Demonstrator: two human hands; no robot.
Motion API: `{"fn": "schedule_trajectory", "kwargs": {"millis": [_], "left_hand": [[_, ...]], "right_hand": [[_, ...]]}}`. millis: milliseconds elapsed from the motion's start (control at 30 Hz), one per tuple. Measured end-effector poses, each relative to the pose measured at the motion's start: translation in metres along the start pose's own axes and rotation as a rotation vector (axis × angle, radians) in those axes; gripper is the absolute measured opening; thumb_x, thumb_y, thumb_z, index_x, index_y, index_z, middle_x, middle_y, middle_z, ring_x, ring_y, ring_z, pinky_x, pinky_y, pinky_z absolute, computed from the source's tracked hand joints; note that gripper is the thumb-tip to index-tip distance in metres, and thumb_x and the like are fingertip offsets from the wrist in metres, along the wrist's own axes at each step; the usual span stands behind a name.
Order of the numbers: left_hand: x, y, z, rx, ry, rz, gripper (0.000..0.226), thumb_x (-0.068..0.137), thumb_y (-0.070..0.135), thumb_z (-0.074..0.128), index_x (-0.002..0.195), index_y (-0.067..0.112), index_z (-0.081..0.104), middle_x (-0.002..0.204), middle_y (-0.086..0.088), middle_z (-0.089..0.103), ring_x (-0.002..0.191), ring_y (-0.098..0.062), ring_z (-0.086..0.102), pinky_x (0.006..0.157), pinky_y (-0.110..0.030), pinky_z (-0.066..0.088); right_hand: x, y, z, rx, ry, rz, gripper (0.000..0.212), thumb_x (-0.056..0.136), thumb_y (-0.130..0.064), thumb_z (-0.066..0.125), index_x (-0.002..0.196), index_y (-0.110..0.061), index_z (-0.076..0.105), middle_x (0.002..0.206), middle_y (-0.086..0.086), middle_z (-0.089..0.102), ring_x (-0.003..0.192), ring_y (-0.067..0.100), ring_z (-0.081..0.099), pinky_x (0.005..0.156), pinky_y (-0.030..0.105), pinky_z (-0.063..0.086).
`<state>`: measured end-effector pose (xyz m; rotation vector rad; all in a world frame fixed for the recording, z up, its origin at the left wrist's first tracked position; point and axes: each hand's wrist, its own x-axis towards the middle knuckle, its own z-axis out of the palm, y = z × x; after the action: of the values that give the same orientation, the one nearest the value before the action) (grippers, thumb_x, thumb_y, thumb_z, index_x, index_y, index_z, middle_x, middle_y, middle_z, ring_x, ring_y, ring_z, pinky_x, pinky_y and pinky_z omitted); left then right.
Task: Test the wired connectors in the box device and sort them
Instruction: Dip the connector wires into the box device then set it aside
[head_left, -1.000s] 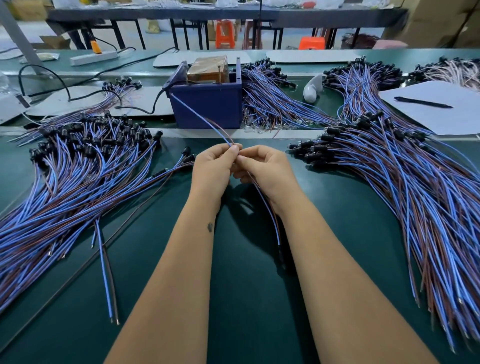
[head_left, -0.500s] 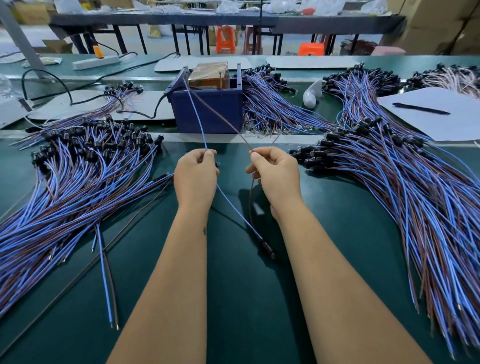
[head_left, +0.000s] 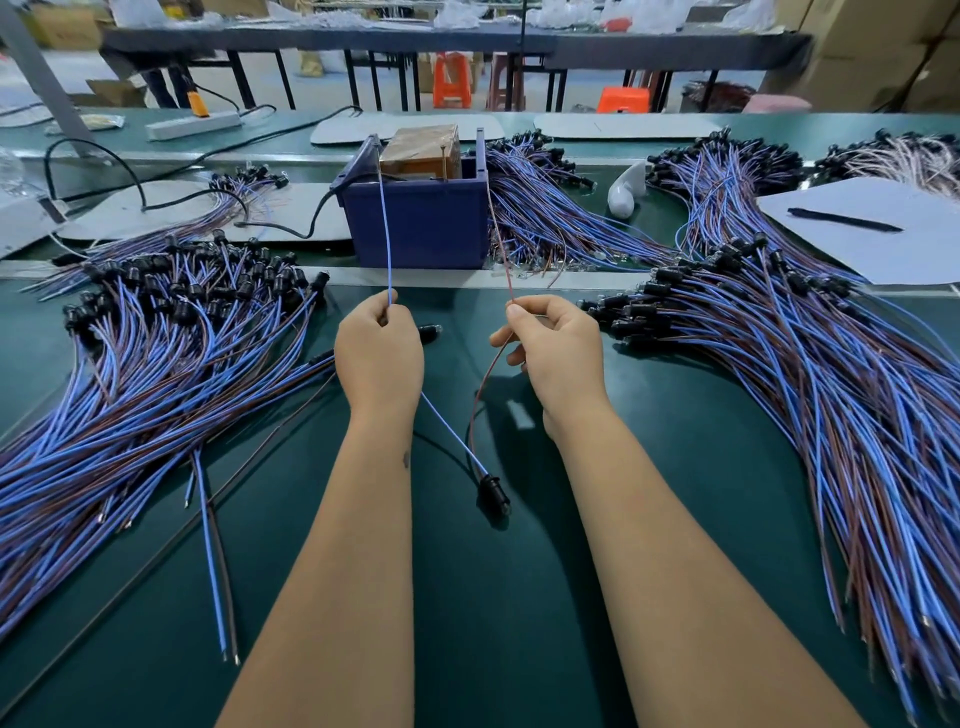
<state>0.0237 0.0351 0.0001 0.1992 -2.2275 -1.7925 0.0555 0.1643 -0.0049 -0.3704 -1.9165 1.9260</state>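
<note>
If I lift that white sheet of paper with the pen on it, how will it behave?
The paper lies thin and flat, so it would probably sag and flex when lifted. The pen rests loose on top and would likely roll or slide off. The sheet looks light, so a push would probably slide it easily.

Your two forearms are bare right down to the bottom of the view, with no sleeve, glove, watch or ring showing on either. Your left hand (head_left: 378, 353) and right hand (head_left: 556, 349) have short, unpainted nails. A small dark mark (head_left: 406, 458) sits on your left forearm, just below the wrist.
</note>
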Motion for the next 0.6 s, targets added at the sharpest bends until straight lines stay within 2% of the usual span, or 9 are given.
{"fn": "schedule_trajectory", "kwargs": {"millis": [133,267,367,500,600], "left_hand": [[0.0019,-0.0006,0.0005,-0.017,0.006,-0.012,0.038,0.093,0.010,0.041,0.065,0.036,0.045,0.068,-0.003,0.039,0.066,-0.022,0.031,0.061,-0.034,0.030],[0.0025,-0.0015,0.0015,-0.002,-0.015,-0.014,0.037,0.092,0.010,0.041,0.064,0.035,0.039,0.071,-0.008,0.039,0.067,-0.022,0.030,0.062,-0.035,0.029],[0.0031,-0.0019,0.0021,-0.007,-0.014,-0.016,0.037,0.092,0.010,0.041,0.064,0.035,0.039,0.071,-0.008,0.040,0.067,-0.023,0.030,0.062,-0.035,0.029],[0.0044,-0.0026,0.0025,-0.025,0.000,-0.032,0.037,0.093,0.010,0.041,0.070,0.038,0.048,0.065,-0.003,0.041,0.058,-0.020,0.030,0.058,-0.032,0.029],[0.0054,-0.0030,0.0026,-0.046,0.004,-0.045,0.035,0.094,0.011,0.041,0.078,0.041,0.052,0.061,0.004,0.040,0.052,-0.014,0.029,0.054,-0.030,0.029]], "right_hand": [[0.0011,0.0008,0.0030,-0.056,-0.010,-0.020,0.013,0.095,-0.015,0.058,0.084,-0.021,0.063,0.062,-0.004,0.069,0.052,0.005,0.053,0.056,0.019,0.046],[0.0025,0.0027,0.0057,-0.106,-0.027,-0.043,0.014,0.094,-0.017,0.059,0.083,-0.022,0.064,0.062,-0.004,0.069,0.060,0.016,0.053,0.064,0.039,0.051],[0.0030,0.0048,0.0077,-0.142,-0.040,-0.059,0.012,0.094,-0.018,0.059,0.085,-0.022,0.065,0.062,-0.004,0.069,0.065,0.023,0.057,0.069,0.049,0.054],[0.0039,0.0058,0.0082,-0.168,-0.039,-0.071,0.012,0.094,-0.020,0.059,0.085,-0.024,0.065,0.063,-0.004,0.070,0.067,0.024,0.060,0.072,0.051,0.054],[0.0036,0.0054,0.0082,-0.172,-0.041,-0.074,0.012,0.094,-0.019,0.059,0.086,-0.024,0.065,0.063,-0.004,0.070,0.073,0.032,0.065,0.073,0.051,0.054]]}}
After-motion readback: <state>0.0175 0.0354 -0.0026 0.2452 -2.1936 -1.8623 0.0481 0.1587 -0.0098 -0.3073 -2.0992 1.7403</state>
